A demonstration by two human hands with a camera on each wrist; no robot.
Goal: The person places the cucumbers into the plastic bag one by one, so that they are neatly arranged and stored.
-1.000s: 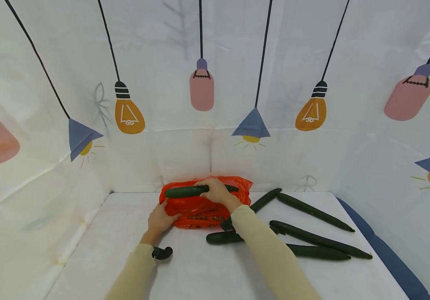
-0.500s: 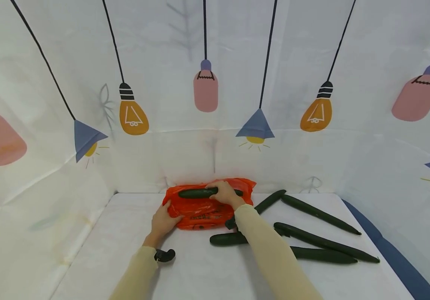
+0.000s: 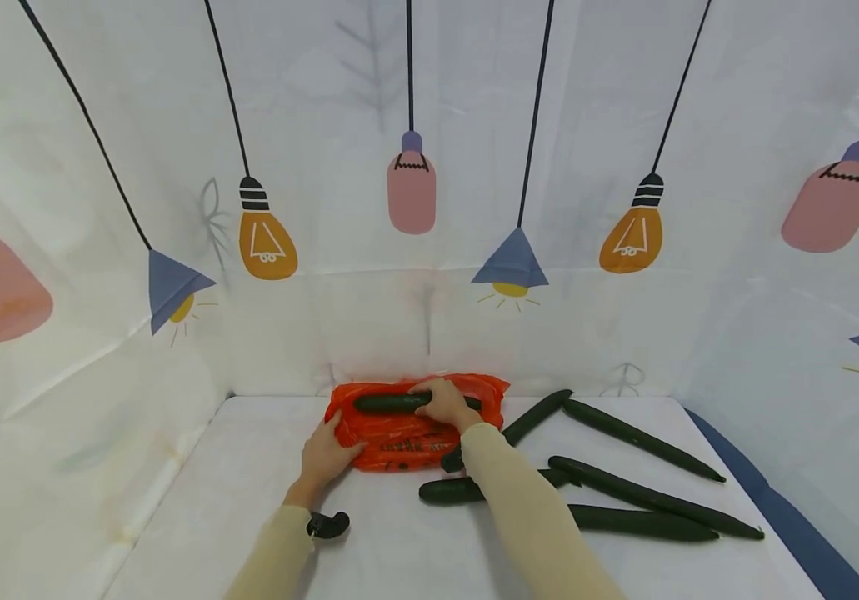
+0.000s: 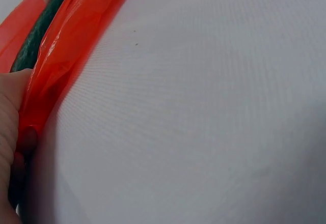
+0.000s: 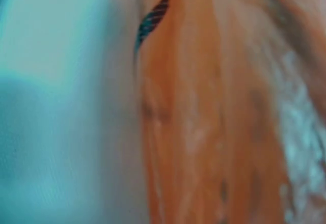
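Note:
My right hand [image 3: 444, 402] grips a dark green cucumber [image 3: 387, 404] around its middle, lying lengthwise in the mouth of a red plastic bag [image 3: 399, 435]. At the bag's left end, my left hand [image 3: 324, 457] holds the plastic edge. In the left wrist view the thumb of that left hand [image 4: 10, 96] lies over the rim beside the cucumber [image 4: 41, 33], with fingers on the outer side of the bag [image 4: 66, 35]. The right wrist view is blurred and filled mostly by the bag's printed side [image 5: 198, 112].
Several more cucumbers lie on the white table [image 3: 369, 550] to the right: one [image 3: 642, 439] slants at the back, another [image 3: 654, 496] crosses further forward, and a third [image 3: 447, 491] is partly behind my right sleeve [image 3: 526, 508]. A white curtain with printed lamps [image 3: 510, 258] stands behind the table.
The cucumber in my right hand has moved slightly right and down, its left end now inside the bag's outline. My left hand keeps its place on the bag. The head view has shifted a little.

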